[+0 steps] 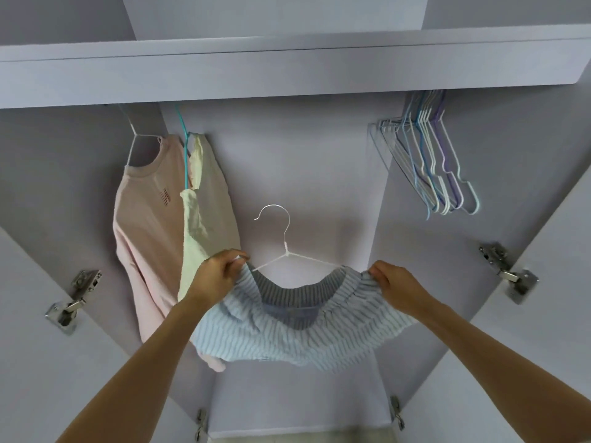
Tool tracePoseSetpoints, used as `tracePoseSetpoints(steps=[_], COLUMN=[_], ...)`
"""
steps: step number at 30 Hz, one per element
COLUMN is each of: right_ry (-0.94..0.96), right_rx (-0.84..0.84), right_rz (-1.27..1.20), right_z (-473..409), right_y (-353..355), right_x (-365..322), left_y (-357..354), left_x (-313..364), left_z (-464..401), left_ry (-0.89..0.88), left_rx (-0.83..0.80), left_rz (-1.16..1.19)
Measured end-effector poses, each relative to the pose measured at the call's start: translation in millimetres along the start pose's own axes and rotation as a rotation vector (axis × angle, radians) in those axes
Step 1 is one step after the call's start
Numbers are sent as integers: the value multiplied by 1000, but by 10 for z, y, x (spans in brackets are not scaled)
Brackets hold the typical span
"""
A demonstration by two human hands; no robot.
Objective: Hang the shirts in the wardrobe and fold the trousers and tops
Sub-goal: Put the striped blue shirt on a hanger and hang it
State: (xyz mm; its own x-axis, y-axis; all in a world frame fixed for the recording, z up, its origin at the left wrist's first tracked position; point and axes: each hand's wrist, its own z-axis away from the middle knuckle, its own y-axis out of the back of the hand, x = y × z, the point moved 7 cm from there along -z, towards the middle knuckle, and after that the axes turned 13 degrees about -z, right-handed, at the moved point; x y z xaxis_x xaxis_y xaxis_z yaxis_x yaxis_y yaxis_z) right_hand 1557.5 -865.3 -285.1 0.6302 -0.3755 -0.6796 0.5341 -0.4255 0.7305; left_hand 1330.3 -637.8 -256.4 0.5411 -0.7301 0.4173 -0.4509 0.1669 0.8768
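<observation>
A pale blue striped shirt (287,330) drapes over a white wire hanger (281,247) held up in front of the open wardrobe. My left hand (217,273) pinches the shirt's left shoulder together with the hanger's left arm. My right hand (393,282) pinches the right shoulder of the shirt over the hanger's other end. The hanger's hook points up and is free of the rail. A pink shirt (147,244) on a white hanger and a pale yellow shirt (204,225) on a teal hanger hang at the left of the wardrobe.
Several empty hangers (438,161) in white, blue and purple hang bunched at the right of the rail. A shelf board (287,68) runs across above. Open wardrobe doors with metal hinges (73,298) stand at both sides.
</observation>
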Motion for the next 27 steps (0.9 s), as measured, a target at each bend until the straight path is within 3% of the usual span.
tracePoseSetpoints(steps=[4, 8, 13, 16, 18, 23, 27], right_ry=[-26, -59, -292, -372, -390, -373, -317], right_rx=[109, 73, 49, 86, 106, 121, 199], right_rz=[-71, -53, -4, 59, 63, 113, -31], right_z=[-6, -30, -43, -85, -130, -283, -388], right_y=[214, 229, 206, 211, 206, 140, -28], right_x=[19, -51, -11, -73, -180, -482, -726], left_y=[-177, -143, 310, 489, 525, 377, 406], left_x=[20, -76, -314, -349, -351, -334, -347], left_z=[19, -47, -52, -68, -195, -638, -810], left_ry=[-89, -80, 233, 343, 394, 357, 309], left_rx=[-120, -164, 328, 472, 405, 27, 91], left_rz=[-128, -183, -60, -53, -79, -223, -191])
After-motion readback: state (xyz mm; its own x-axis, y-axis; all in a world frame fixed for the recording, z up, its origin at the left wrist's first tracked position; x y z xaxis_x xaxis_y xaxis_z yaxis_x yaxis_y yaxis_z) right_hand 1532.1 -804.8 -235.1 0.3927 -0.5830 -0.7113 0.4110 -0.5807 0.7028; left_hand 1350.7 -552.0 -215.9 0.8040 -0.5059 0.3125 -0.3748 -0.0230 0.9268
